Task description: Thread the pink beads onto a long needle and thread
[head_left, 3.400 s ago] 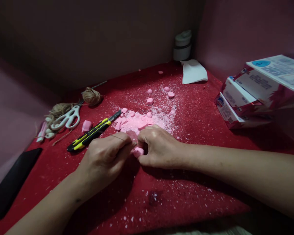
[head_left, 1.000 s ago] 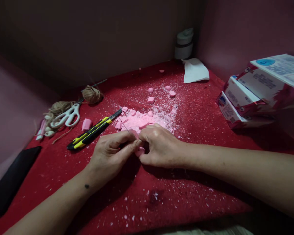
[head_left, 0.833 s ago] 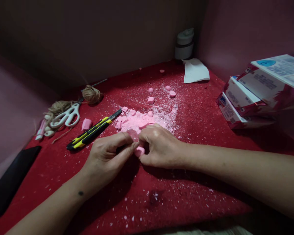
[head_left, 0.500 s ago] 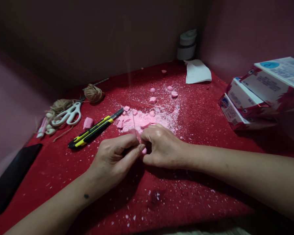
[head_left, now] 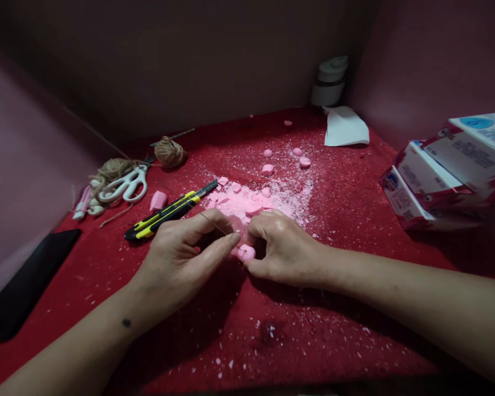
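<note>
My right hand (head_left: 284, 250) pinches a small pink piece (head_left: 246, 253) just above the red cloth (head_left: 313, 330). My left hand (head_left: 181, 258) is closed on a thin needle-like pin (head_left: 214, 224), its fingertips touching the pink piece. Behind both hands lies a heap of pink chunks and crumbs (head_left: 247, 201). A yellow and black utility knife (head_left: 169, 210) rests left of the heap, blade toward it.
White scissors (head_left: 126, 184) and brown twine (head_left: 169, 151) lie at the left, with a pink block (head_left: 158, 200) near them. A black flat object (head_left: 25, 283) sits at the left edge. Stacked cartons (head_left: 441, 170) stand right. White paper (head_left: 345, 126) and a small jar (head_left: 329, 81) are at the back.
The view has shifted, so everything sits a little further right. My left hand has kept working the thin pin against the pink piece; both hands stay in the same spot.
</note>
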{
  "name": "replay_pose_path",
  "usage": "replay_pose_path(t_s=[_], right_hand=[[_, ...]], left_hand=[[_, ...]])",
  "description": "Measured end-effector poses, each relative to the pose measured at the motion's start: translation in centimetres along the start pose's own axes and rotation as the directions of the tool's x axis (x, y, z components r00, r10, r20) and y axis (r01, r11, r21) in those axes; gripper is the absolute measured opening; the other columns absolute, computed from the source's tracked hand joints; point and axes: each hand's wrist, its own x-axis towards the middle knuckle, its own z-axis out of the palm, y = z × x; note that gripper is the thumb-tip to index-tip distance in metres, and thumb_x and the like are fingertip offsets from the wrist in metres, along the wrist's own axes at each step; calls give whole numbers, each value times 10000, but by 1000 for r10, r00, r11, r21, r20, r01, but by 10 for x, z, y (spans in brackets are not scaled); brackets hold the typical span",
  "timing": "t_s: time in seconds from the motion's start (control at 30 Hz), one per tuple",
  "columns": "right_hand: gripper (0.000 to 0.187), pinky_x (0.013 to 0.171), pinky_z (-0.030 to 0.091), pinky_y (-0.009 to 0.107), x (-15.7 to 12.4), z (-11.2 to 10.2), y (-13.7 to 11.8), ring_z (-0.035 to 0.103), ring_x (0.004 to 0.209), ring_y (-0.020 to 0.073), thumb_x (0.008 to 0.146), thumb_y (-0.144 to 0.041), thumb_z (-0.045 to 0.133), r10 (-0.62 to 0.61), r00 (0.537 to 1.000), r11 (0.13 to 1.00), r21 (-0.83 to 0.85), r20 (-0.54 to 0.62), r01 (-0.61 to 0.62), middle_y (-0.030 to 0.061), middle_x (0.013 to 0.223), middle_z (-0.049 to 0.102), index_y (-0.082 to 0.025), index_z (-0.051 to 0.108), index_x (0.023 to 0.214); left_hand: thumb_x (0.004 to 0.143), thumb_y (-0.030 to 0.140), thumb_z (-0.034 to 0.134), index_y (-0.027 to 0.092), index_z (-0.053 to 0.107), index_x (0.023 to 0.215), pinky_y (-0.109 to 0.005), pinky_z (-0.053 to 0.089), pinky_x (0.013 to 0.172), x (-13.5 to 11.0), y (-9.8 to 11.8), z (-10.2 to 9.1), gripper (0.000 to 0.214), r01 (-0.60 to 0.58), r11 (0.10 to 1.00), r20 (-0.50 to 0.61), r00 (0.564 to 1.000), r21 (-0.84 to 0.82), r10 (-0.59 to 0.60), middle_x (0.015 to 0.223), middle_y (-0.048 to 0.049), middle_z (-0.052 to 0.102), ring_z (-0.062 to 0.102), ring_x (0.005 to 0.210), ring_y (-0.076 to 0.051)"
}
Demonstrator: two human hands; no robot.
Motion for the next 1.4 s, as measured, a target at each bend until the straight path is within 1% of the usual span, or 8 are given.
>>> replay_pose_path(t_s=[0.3,0.6,0.8,0.97,1.07,1.13,1.27,1.4], right_hand=[[125,589,317,240,-1,1,3,398,591,97,670,-175,550,-13,1000,1000,-1,-21,12,-13,595,491,-170,452,592],[121,613,340,245,-1,1,0,431,604,99,695,-159,540,1,1000,1000,-11,9,-1,-8,610,523,-171,467,599],[139,581,333,250,-1,2,0,433,597,110,679,-191,560,36,999,999,-6,-3,-36,-1,599,528,-178,459,585],[113,604,347,260,1,2,1,447,615,119,671,-167,549,24,999,1000,-10,27,-24,4,616,539,-182,466,595],[162,598,347,261,0,2,1,442,607,117,680,-179,559,33,999,999,-8,-12,-33,3,606,525,-185,434,576],[189,582,343,259,-1,3,1,438,602,117,681,-193,568,51,998,999,-9,-29,-51,6,610,520,-187,414,571],[160,578,347,265,-1,2,1,448,605,123,665,-198,567,38,999,999,0,-7,-38,10,615,527,-187,431,582],[120,606,363,272,-1,2,2,465,622,128,665,-177,546,20,1000,1000,6,9,-20,12,627,540,-185,451,592]], left_hand=[[842,174,482,146,569,639,-156,342,456,-2,9,-2,223,-46,999,156,987,9,45,522,56,502,444,463,-46],[807,153,528,123,555,602,-167,321,482,6,-5,2,209,-100,987,-20,994,128,103,516,53,473,407,470,-42],[811,137,512,132,556,603,-147,342,488,3,4,-4,213,65,994,195,980,-90,-46,532,59,494,431,490,-41],[832,161,481,124,609,697,-175,415,572,7,2,7,190,69,979,171,985,-191,-36,622,14,605,543,574,-74],[809,177,507,116,582,633,-190,350,520,7,-3,6,201,-34,999,11,999,35,33,528,31,509,452,495,-63],[794,167,513,119,558,590,-193,301,484,6,-3,3,215,-40,990,13,999,134,38,490,47,438,385,462,-56],[810,169,488,124,596,637,-187,346,522,6,4,1,209,35,999,189,981,-4,-34,559,25,534,455,521,-70],[827,168,470,120,612,706,-191,399,585,8,4,9,193,27,994,177,984,-106,-8,632,0,616,533,576,-80]])
